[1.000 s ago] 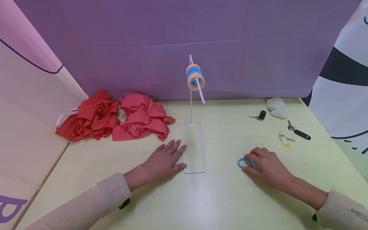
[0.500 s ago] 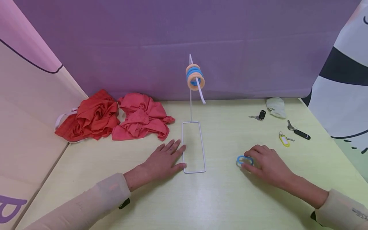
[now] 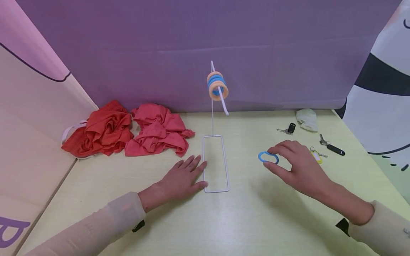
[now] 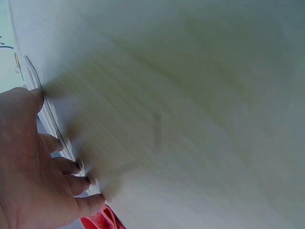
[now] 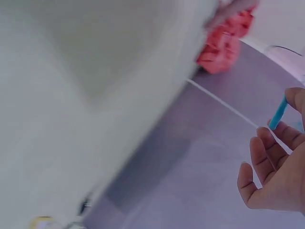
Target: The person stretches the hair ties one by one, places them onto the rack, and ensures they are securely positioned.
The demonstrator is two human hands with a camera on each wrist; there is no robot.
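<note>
My right hand (image 3: 298, 169) pinches a blue ring (image 3: 259, 156) between thumb and forefinger, raised off the table; in the right wrist view the ring (image 5: 278, 113) appears edge-on. To its left stands a white wire stand (image 3: 225, 163) with a rectangular base and a raised arm. Several rings hang on that arm: peach-coloured ones (image 3: 211, 94) at front and back, blue ones (image 3: 215, 77) between. My left hand (image 3: 180, 181) lies with spread fingers at the base's left side, fingertips touching the wire. The left wrist view shows these fingers (image 4: 66, 164) along it.
Two crumpled cloths, one red (image 3: 102, 131) and one pinkish red (image 3: 158, 131), lie at the back left. At the right are keys with black tags (image 3: 336, 149), a yellow key tag (image 3: 316, 155) and a whitish cloth-like piece (image 3: 307, 119). A purple backdrop (image 3: 272, 53) closes off the back.
My right hand has lifted the blue ring from the tabletop and carried it slightly away from me and to the left. The left hand and the stand have stayed in place.
</note>
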